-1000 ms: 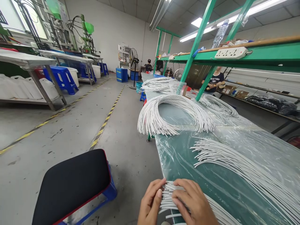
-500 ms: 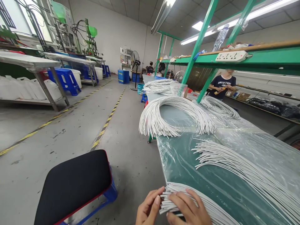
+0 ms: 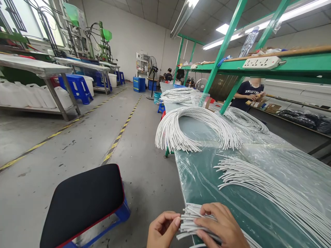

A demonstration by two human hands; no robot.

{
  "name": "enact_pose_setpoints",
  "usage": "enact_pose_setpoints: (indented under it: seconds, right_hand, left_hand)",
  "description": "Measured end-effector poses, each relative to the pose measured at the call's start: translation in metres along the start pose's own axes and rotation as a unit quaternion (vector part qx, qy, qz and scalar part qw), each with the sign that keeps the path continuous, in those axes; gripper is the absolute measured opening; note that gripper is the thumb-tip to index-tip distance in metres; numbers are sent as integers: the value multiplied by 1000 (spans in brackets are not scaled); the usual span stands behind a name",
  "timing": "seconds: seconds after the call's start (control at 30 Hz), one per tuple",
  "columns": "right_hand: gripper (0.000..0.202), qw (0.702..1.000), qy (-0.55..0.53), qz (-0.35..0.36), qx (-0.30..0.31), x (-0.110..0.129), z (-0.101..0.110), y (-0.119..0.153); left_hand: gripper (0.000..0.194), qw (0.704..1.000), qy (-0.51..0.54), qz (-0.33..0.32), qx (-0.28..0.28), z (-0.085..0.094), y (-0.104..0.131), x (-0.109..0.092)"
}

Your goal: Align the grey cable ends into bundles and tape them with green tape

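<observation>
At the bottom of the head view, a bundle of white cables (image 3: 190, 220) lies over the near edge of the table, its cut ends facing left. My right hand (image 3: 222, 225) is over this bundle from above, its fingers curled onto the cables. Just left of the ends, my left hand (image 3: 164, 229) pinches with thumb and forefinger at the tip of one cable. Its other fingers are folded in. A second spread of white cables (image 3: 263, 182) runs along the table to the right. Beyond it rests a large looped bundle of white cables (image 3: 199, 115).
Clear plastic sheeting covers the green table (image 3: 196, 179). Green shelf posts (image 3: 219, 51) rise from it, with a power strip (image 3: 262, 63) on the shelf edge. A black-topped stool (image 3: 85, 199) stands on the left. Across the table, a person (image 3: 247, 93) handles something small.
My left hand has closed its thumb and forefinger at a cable end. My right hand has shifted slightly right on the bundle, and the view has turned a little left.
</observation>
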State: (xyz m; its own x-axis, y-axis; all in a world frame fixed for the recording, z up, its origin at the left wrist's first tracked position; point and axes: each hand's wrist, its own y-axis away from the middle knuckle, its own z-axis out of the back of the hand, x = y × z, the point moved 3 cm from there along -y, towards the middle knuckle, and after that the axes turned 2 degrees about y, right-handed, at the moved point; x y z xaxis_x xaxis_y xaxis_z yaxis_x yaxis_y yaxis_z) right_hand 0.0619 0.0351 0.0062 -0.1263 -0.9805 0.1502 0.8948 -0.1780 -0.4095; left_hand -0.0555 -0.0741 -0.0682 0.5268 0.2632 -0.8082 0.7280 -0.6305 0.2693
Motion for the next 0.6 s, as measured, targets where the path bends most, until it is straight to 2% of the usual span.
enact_pose_setpoints:
  seconds: [0.1, 0.23, 0.27, 0.43, 0.6]
  right_hand:
    - [17, 999, 7, 16, 38, 2, 1, -6]
    - [3, 997, -16, -48, 52, 2, -7, -7]
    - [7, 997, -22, -59, 52, 3, -10, -6]
    - [26, 999, 1, -40, 24, 6, -22, -3]
    - [39, 998, 48, -26, -20, 9, -28, -7]
  left_hand:
    - [24, 999, -13, -36, 25, -1, -2, -4]
    - [20, 997, -19, -48, 59, 0, -6, -3]
    - [19, 997, -17, -49, 65, 0, -7, -2]
    - [13, 992, -19, -63, 103, 0, -12, -3]
    - [11, 988, -19, -26, 152, -1, -18, -6]
